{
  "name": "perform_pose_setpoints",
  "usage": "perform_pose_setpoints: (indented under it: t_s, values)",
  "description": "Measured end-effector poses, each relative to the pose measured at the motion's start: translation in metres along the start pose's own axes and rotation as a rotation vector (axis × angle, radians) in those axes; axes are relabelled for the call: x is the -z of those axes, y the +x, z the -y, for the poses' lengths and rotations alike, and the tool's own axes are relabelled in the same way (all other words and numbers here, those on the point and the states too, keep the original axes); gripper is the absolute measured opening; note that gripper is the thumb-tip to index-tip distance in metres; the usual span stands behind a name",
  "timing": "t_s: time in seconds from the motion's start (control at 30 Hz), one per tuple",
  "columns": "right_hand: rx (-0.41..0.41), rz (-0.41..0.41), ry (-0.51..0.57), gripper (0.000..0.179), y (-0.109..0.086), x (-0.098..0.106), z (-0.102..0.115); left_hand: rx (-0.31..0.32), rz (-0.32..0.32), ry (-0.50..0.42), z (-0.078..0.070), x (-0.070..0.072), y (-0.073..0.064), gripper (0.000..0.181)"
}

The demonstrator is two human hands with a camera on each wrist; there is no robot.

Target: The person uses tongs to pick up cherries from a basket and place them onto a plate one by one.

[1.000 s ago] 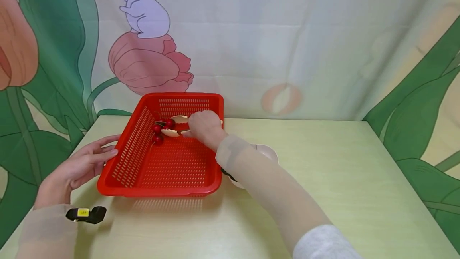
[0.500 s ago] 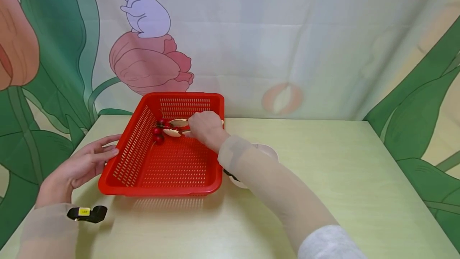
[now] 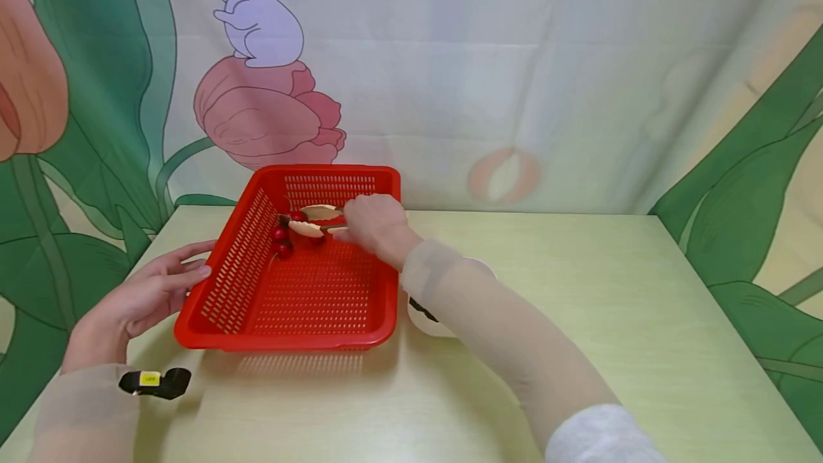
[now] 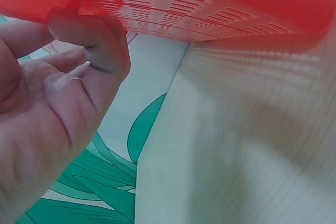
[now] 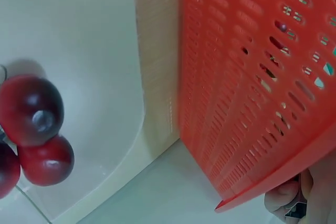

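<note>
A red slotted plastic basket (image 3: 315,340) stands on the table, its left rim held by my left hand (image 3: 154,288); in the left wrist view, a bent finger (image 4: 86,32) lies against the basket. My right hand (image 3: 379,227) reaches over the basket's right side and grips tongs with cream scalloped tips (image 3: 305,228). The tips lie on either side of a red cherry (image 3: 297,216) near the back left inside. Other cherries (image 3: 281,233) lie just left of and below them. In the right wrist view, the right fingers (image 5: 320,198) show beyond the basket rim.
A white dish (image 3: 427,324) stands right of the basket, partly hidden by the right forearm. In the right wrist view it holds dark red cherries (image 5: 31,109). A patterned curtain (image 3: 579,91) hangs along the table's back edge.
The right hand and forearm have shifted slightly right. The tongs' tips have moved a little among the cherries, and a cherry now shows below the lower tip. The left hand and basket stay put.
</note>
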State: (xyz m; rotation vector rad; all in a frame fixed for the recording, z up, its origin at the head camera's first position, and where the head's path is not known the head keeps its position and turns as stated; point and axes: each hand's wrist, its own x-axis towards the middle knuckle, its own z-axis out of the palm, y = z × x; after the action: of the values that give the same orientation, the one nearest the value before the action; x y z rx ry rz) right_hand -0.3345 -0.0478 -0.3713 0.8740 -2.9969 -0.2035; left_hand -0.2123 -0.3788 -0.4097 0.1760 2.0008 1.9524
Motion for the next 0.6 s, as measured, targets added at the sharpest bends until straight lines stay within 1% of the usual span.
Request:
perform_pose_setpoints:
  t_s: [0.17,0.43,0.6]
  values:
    - [0.007,-0.008,0.009,0.048,-0.002,0.0,-0.005,0.003,0.005,-0.003,0.001,0.0,0.001,0.051]
    - [0.0,0.019,0.056,0.058,-0.002,0.002,-0.011,0.002,0.008,-0.029,0.003,0.001,0.001,0.048]
    - [0.011,0.008,0.074,0.063,-0.003,0.001,-0.019,0.0,0.011,-0.033,0.002,0.0,0.001,0.047]
